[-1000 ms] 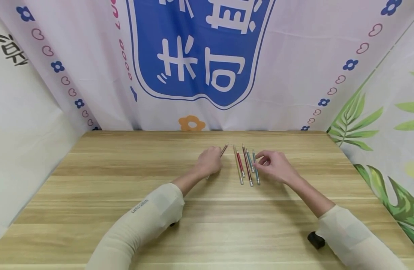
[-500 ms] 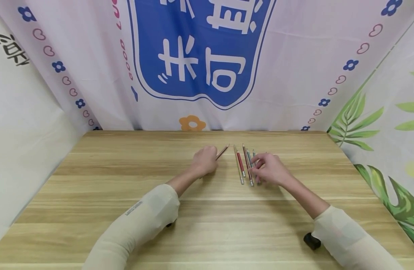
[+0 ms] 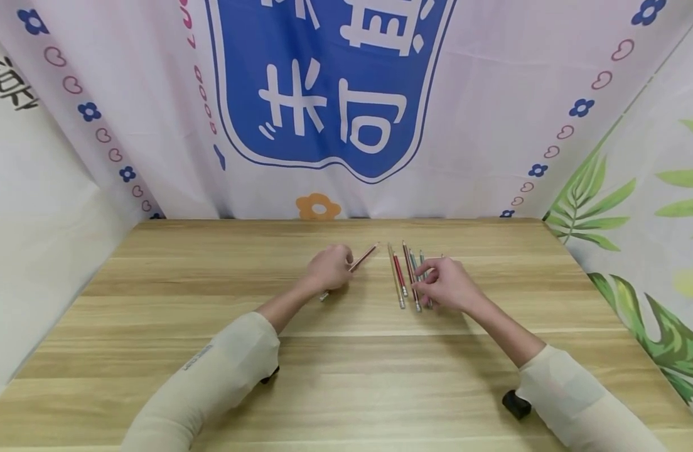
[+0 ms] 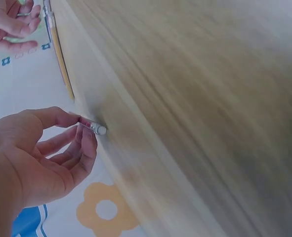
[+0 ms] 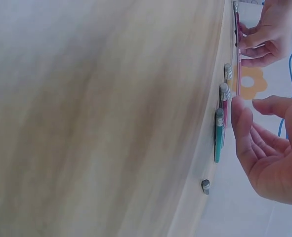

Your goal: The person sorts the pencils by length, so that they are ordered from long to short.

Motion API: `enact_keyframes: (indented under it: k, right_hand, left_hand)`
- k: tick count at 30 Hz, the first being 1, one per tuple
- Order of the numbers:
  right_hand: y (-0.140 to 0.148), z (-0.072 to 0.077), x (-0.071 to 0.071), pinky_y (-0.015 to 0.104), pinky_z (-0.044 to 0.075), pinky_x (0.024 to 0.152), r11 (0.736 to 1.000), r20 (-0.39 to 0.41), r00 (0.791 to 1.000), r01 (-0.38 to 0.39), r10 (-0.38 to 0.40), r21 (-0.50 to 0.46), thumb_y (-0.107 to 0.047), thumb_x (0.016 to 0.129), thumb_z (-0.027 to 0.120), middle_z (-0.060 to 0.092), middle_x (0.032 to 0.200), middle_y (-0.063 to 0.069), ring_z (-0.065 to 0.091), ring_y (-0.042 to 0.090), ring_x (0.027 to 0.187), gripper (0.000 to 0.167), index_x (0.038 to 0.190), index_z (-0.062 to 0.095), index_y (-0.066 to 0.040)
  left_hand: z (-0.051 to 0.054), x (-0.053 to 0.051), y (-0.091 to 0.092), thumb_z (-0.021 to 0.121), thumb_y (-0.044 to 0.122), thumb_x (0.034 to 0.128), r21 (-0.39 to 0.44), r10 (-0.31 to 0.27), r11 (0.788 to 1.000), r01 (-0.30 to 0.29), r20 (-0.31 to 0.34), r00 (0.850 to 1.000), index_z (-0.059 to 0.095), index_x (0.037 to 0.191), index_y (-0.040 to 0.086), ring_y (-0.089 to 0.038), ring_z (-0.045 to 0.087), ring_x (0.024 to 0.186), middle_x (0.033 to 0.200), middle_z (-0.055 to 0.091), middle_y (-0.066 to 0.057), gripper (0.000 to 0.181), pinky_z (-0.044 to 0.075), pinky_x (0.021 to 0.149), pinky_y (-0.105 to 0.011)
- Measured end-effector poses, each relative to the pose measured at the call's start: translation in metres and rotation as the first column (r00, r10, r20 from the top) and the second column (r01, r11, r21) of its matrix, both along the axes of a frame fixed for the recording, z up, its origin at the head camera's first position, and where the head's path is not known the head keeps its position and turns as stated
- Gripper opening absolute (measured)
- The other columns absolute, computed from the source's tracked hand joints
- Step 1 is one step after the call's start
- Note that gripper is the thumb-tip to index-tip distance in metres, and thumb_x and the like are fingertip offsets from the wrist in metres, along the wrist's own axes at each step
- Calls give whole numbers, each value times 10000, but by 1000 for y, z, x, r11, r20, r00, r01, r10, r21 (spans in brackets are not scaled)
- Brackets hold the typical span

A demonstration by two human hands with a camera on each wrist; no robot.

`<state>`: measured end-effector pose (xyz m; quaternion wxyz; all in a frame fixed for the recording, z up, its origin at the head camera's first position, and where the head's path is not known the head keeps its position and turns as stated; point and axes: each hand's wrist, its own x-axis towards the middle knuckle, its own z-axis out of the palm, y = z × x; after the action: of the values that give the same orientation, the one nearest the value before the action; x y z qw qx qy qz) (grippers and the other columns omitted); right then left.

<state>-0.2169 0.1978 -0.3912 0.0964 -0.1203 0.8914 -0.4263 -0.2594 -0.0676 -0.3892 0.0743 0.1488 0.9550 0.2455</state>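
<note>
My left hand pinches a dark red pencil between thumb and fingers, left of the other pencils. The pencil slants, its point away to the right; its white eraser shows past the fingertips in the left wrist view. My right hand hovers at the right side of the row, thumb and index finger apart, holding nothing. Beside it lie a yellow pencil, a red pencil, a darker red pencil and teal pencils, partly hidden by the hand in the head view.
Another pencil's end shows apart from the row in the right wrist view. The wooden table ends at a printed curtain at the back. Leaf-patterned cloth hangs on the right.
My left hand has moved left, and its pencil now lies at a flatter slant with more of it showing. My right hand has shifted slightly left over the teal pencils.
</note>
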Motion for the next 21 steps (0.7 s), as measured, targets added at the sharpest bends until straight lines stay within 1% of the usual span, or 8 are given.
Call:
enact_keyframes:
  k: [3,5,6,8,10,14,16,21]
  right_hand:
    - [-2,1,1,344,627,513,1000,8,1000,22,-22,5,-26,936,730,749,797,118,725,232,602,212,1093,658,99]
    - [-3,2,1,346,629,518,1000,10,1000,29,-29,9,-24,932,733,749,798,115,721,228,597,208,1086,660,96]
    - [-3,2,1,346,628,517,999,12,999,30,-30,12,-24,929,737,748,794,112,716,226,591,210,1084,661,96]
    - [-4,1,1,347,629,517,999,17,999,34,-34,15,-21,923,743,744,781,105,707,218,580,208,1076,663,94]
    - [-5,1,2,346,629,516,999,19,999,31,-32,21,-17,917,748,739,769,98,698,205,570,211,1073,663,96]
    - [-7,0,3,339,633,520,999,16,1000,19,-19,35,-3,910,752,734,756,92,688,177,565,203,1061,666,101]
    - [-9,-1,4,334,629,516,999,12,1000,9,-10,41,1,910,752,731,753,89,683,169,566,198,1056,665,103]
    - [-12,-2,4,326,611,487,998,-2,1000,-2,2,57,9,901,760,726,722,86,672,169,546,186,1032,663,100]
  left_hand:
    - [1,0,-9,739,5,885,63,7,998,-9,27,1000,700,1147,-60,-182,657,696,1033,734,-165,273,583,601,-258]
    - [3,1,-15,728,-11,891,115,19,993,-25,54,998,691,1143,-70,-140,621,594,923,732,-146,262,548,523,-221]
    - [4,2,-18,722,-16,895,140,25,990,-35,70,997,685,1143,-75,-132,614,576,888,729,-146,257,540,509,-212]
    - [7,4,-25,700,-36,901,195,28,980,-48,105,994,671,1143,-93,-130,605,559,839,719,-154,250,535,494,-205]
    - [9,6,-31,688,-43,907,232,30,971,-60,128,991,663,1142,-104,-142,611,561,826,712,-164,244,533,489,-205]
    - [12,8,-44,678,-49,899,273,27,960,-67,147,989,660,1134,-121,-148,617,593,846,706,-189,246,527,500,-202]
    - [13,9,-50,670,-56,894,297,32,952,-80,163,986,655,1132,-127,-142,609,589,844,703,-198,249,529,501,-212]
    - [14,10,-66,643,-70,890,352,41,930,-111,200,979,638,1139,-137,-147,602,569,832,685,-200,258,562,506,-266]
